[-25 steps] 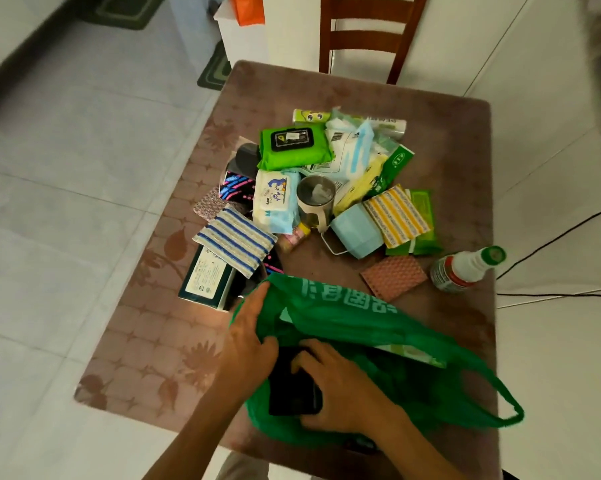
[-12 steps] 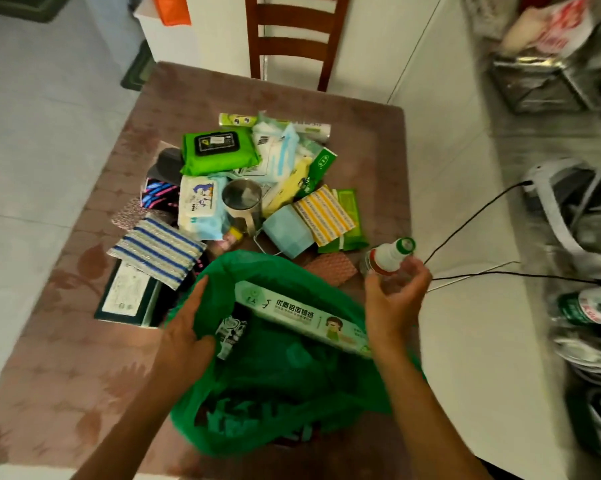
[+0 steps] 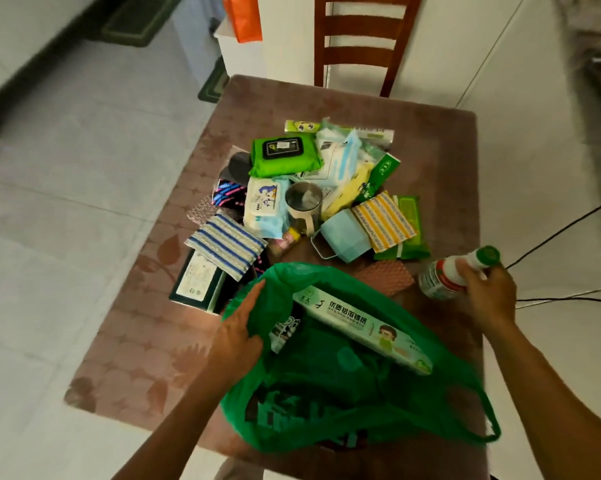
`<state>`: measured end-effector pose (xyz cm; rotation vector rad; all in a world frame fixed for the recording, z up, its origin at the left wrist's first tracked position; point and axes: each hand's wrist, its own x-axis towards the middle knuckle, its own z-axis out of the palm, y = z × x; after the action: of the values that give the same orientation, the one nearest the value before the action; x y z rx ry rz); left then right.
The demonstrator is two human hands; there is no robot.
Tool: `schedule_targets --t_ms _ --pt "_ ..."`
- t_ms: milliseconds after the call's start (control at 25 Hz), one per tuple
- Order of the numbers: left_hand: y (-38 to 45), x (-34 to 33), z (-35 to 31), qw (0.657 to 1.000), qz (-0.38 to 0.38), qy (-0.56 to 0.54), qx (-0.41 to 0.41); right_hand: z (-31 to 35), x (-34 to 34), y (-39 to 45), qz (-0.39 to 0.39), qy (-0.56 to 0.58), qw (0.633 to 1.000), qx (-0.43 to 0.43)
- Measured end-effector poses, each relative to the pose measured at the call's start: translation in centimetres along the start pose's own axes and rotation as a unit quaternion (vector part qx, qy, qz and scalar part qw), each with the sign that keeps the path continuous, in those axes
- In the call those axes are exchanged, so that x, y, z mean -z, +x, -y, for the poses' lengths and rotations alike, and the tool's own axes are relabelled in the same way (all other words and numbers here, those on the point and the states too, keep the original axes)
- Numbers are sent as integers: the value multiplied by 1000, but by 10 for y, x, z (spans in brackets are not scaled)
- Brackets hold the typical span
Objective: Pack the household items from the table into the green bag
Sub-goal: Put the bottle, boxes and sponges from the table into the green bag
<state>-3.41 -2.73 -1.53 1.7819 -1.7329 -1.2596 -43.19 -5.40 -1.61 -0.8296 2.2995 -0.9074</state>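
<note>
Green bag [image 3: 344, 410]: lay open at the lower centre of the frame, on the near part of the table [image 3: 136, 341]; one handle loop trailed off to the lower right.
Inside the bag: a long white-and-green box [image 3: 361, 332] lay slanted across the mouth, with a small black-and-white packet [image 3: 285, 332] just left of it (what sat deeper down was too dark to tell).
Left hand [image 3: 238, 336]: fingers curled over the bag's left rim, gripping the plastic and holding the mouth open.
Right hand [image 3: 488, 294]: at centre right of the frame, well apart from the left, wrapped round a white spray bottle [image 3: 444, 275] with a green cap, which was tilted with the cap toward the right.
Middle of the table: a heap of goods not yet packed, among them a blue face mask [image 3: 344, 237], a metal mug [image 3: 302, 206], a blue-striped cloth [image 3: 226, 245] lying over a dark green box [image 3: 197, 282], a yellow-striped cloth [image 3: 384, 221] and a white wipes pack [image 3: 264, 206].
Farther up the heap: a bright green wipes pack [image 3: 283, 155] beside some crumpled white and blue packets.
Top of the frame: a brown wooden chair [image 3: 358, 46] stood just beyond the table's far edge, an orange thing [image 3: 243, 15] to its left.
</note>
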Motion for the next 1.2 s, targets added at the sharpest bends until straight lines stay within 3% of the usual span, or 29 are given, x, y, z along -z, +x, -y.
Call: schedule_targets --t_ms 80,160,280,360,480,640,720,760,840,920,1000,1080,1160,1200 --pt "-1 -1 -3 1000 3 -5 -1 14 13 -38 -31 68 997 23" --pt "0 -3 -2 1000 1 -12 -3 33 29 -85 -59 212 975 18" --pt "2 -3 -1 1000 3 -29 6 51 13 -157 19 405 912 -58" --pt "0 -2 -5 999 3 -46 15 42 -29 -190 92 391 908 -120" --pt "-5 2 -8 999 -2 -42 8 10 -94 -210 106 371 894 -226" --pt "-11 0 -8 1000 -20 -22 7 -20 -126 -202 112 469 799 -358" --pt "-12 0 -3 1000 -14 -22 7 -25 -129 -190 137 446 805 -365" --pt "-12 -1 0 1000 -6 -24 4 -22 -127 -184 138 386 835 -367" --pt "-12 1 1 999 11 -30 1 -16 -119 -175 137 168 927 -306" --pt "-12 2 7 999 20 -34 -8 -9 -103 -176 102 -89 982 -133" --pt "-9 1 14 999 22 -16 -17 29 -98 -189 69 -88 992 57" --pt "-6 1 20 999 33 11 -19 81 -124 -200 82 -9 968 238" --pt "-3 3 20 997 47 65 -23 130 -183 -197 114 -85 900 413" --pt "-1 5 20 993 51 100 -35 146 -218 -193 159 -164 861 454"
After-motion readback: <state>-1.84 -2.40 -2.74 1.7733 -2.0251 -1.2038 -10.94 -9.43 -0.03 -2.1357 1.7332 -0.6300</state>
